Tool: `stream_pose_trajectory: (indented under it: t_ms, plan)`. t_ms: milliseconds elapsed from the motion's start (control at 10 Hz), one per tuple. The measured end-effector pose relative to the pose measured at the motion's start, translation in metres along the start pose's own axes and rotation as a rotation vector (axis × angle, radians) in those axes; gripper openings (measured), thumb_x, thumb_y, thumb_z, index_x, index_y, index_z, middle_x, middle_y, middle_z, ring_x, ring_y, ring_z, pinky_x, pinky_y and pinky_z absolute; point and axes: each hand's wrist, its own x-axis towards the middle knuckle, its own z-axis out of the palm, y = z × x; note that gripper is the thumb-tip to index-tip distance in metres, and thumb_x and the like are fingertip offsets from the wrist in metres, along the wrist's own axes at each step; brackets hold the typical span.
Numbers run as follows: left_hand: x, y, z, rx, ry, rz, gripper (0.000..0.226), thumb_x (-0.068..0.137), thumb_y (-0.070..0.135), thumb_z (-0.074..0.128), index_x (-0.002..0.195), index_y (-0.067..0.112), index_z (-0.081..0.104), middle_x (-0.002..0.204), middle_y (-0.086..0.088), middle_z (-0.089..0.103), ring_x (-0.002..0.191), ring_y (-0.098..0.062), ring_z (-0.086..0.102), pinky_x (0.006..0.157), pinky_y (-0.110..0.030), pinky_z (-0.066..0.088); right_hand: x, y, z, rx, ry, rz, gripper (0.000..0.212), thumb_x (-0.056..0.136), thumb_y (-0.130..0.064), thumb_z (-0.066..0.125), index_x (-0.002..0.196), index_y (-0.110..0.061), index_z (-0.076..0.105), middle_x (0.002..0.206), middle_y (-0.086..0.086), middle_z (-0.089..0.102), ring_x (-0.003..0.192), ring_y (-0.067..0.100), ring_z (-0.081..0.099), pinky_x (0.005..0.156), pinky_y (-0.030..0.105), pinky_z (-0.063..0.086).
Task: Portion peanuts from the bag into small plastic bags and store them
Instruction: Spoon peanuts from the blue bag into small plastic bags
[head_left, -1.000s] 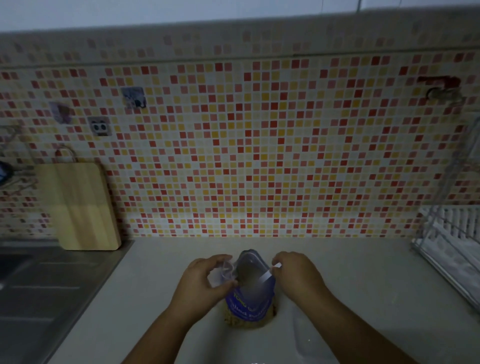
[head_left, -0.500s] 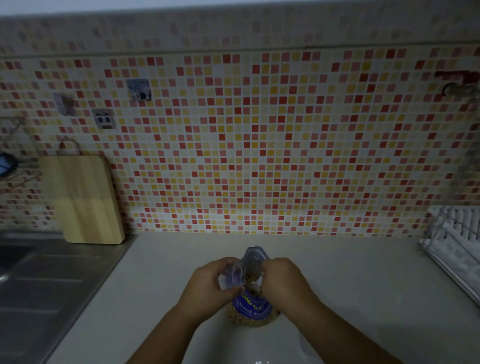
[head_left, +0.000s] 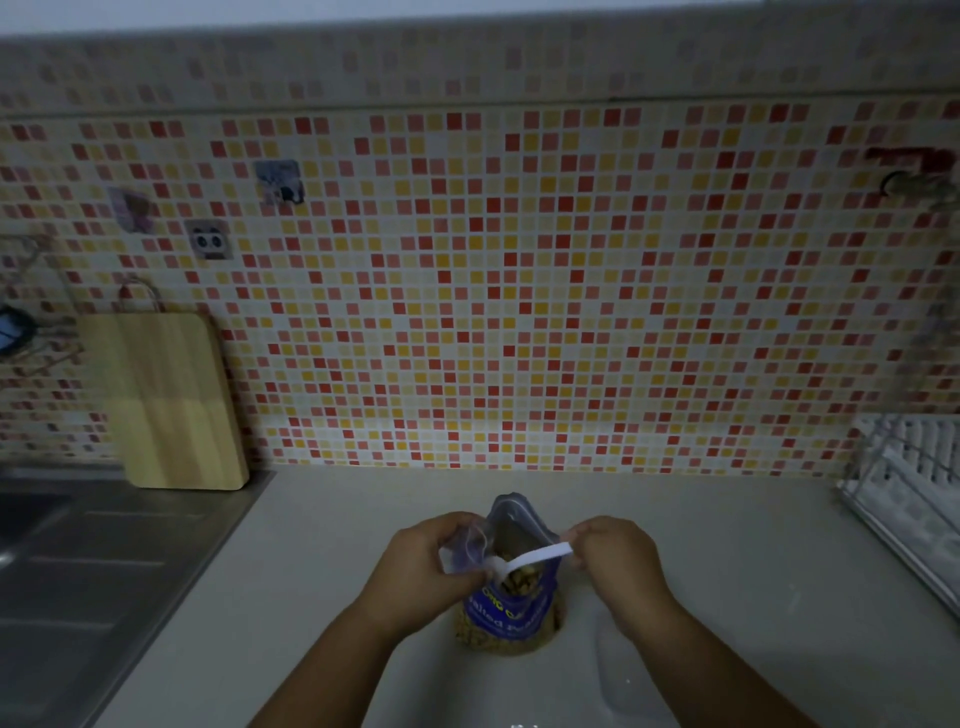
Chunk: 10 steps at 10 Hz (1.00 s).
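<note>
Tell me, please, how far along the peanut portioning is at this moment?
Early stage. Done: the peanut bag stands open on the counter. In hand: the right hand lifts a white spoon loaded with peanuts out of the bag, while the left hand holds a small plastic bag open beside it. Left: no filled or stored portions are visible yet.

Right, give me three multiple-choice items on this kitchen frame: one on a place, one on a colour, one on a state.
1. Where does the wooden cutting board stand?
A. against the tiled wall beside the sink
B. in the dish rack
C. flat under the bag

2. What colour is the peanut bag label?
A. green
B. blue
C. red

3. The bag's top is:
A. sealed
B. knotted
C. open

A: it leans upright on the tiles, left. B: blue panel with pale lettering. C: peanuts show inside while the left hand and right hand hold it.
</note>
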Motion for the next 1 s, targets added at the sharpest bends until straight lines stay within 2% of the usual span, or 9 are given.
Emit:
stream_pose_trajectory:
  t_ms: [100, 200, 300, 500, 600, 700, 800, 900, 1000]
  plan:
    - [0.000, 0.000, -0.001, -0.032, -0.003, -0.018, 0.034, 0.068, 0.023, 0.078, 0.091, 0.044, 0.064, 0.095, 0.025, 0.069, 0.094, 0.012, 0.058, 0.071, 0.002, 0.041, 0.008, 0.004, -0.007, 0.163, -0.033, 0.123, 0.013, 0.093, -0.016, 0.047, 0.103, -0.015, 0.057, 0.085, 0.004, 0.056, 0.086, 0.017, 0.051, 0.082, 0.025, 0.045]
    - [0.001, 0.000, -0.004, -0.078, -0.004, -0.052, 0.037, 0.069, 0.018, 0.078, 0.093, 0.042, 0.064, 0.097, 0.020, 0.070, 0.093, 0.007, 0.061, 0.075, -0.003, 0.044, -0.006, 0.024, -0.005, 0.612, 0.134, 0.082, 0.010, 0.085, -0.004, 0.053, 0.083, -0.006, 0.062, 0.068, 0.003, 0.055, 0.059, 0.013, 0.051, 0.054, 0.019, 0.041]
    - [0.002, 0.001, -0.009, -0.089, 0.036, -0.083, 0.042, 0.070, 0.019, 0.079, 0.102, 0.040, 0.060, 0.102, 0.016, 0.067, 0.095, -0.001, 0.062, 0.079, -0.013, 0.047, -0.009, 0.036, -0.007, 0.667, 0.116, 0.086, 0.012, 0.083, -0.002, 0.054, 0.077, -0.006, 0.064, 0.064, 0.001, 0.055, 0.053, 0.010, 0.048, 0.049, 0.018, 0.037]
    - [0.005, 0.008, -0.012, 0.067, 0.028, -0.080, 0.052, 0.070, 0.024, 0.077, 0.119, 0.031, 0.058, 0.104, 0.013, 0.061, 0.087, -0.002, 0.055, 0.066, -0.005, 0.040, -0.012, 0.032, -0.028, 0.705, 0.156, 0.054, 0.014, 0.083, -0.003, 0.055, 0.071, -0.009, 0.060, 0.064, 0.001, 0.053, 0.054, 0.011, 0.047, 0.050, 0.019, 0.037]
    - [0.007, 0.016, -0.009, 0.148, 0.006, -0.064, 0.058, 0.072, 0.028, 0.076, 0.125, 0.028, 0.055, 0.110, 0.011, 0.059, 0.088, -0.002, 0.055, 0.068, -0.007, 0.041, -0.018, 0.025, -0.041, 0.723, 0.185, 0.058, 0.017, 0.082, -0.004, 0.056, 0.068, -0.011, 0.060, 0.063, 0.001, 0.054, 0.053, 0.011, 0.047, 0.050, 0.019, 0.037]
    - [0.011, 0.025, -0.006, 0.199, -0.001, -0.043, 0.060, 0.072, 0.033, 0.075, 0.127, 0.027, 0.054, 0.115, 0.007, 0.060, 0.093, -0.008, 0.057, 0.076, -0.017, 0.045, -0.015, 0.017, -0.048, 0.718, 0.235, 0.015, 0.015, 0.084, -0.005, 0.055, 0.071, -0.010, 0.059, 0.065, 0.000, 0.054, 0.056, 0.011, 0.049, 0.052, 0.019, 0.039]
    - [0.015, 0.035, -0.003, 0.210, -0.009, -0.013, 0.052, 0.071, 0.034, 0.074, 0.120, 0.029, 0.059, 0.111, 0.008, 0.063, 0.092, -0.009, 0.058, 0.078, -0.024, 0.051, -0.010, -0.001, -0.050, 0.412, 0.176, 0.054, 0.016, 0.090, -0.010, 0.049, 0.075, -0.011, 0.048, 0.071, 0.003, 0.047, 0.076, 0.018, 0.050, 0.071, 0.024, 0.043]
    - [0.017, 0.043, 0.002, 0.197, -0.007, 0.004, 0.043, 0.072, 0.032, 0.072, 0.114, 0.031, 0.062, 0.102, 0.011, 0.063, 0.089, -0.009, 0.059, 0.078, -0.026, 0.052, -0.017, -0.015, -0.053, 0.193, 0.291, -0.168, 0.016, 0.092, -0.011, 0.044, 0.086, -0.017, 0.058, 0.083, 0.003, 0.053, 0.070, 0.013, 0.048, 0.063, 0.020, 0.042]
    - [0.020, 0.045, 0.007, 0.138, 0.041, 0.003, 0.042, 0.072, 0.035, 0.073, 0.112, 0.033, 0.062, 0.097, 0.015, 0.061, 0.087, -0.007, 0.059, 0.071, -0.017, 0.046, -0.034, -0.029, -0.050, -0.150, 0.335, -0.544, 0.023, 0.093, -0.013, 0.047, 0.103, -0.016, 0.068, 0.093, -0.001, 0.060, 0.069, 0.007, 0.051, 0.057, 0.016, 0.039]
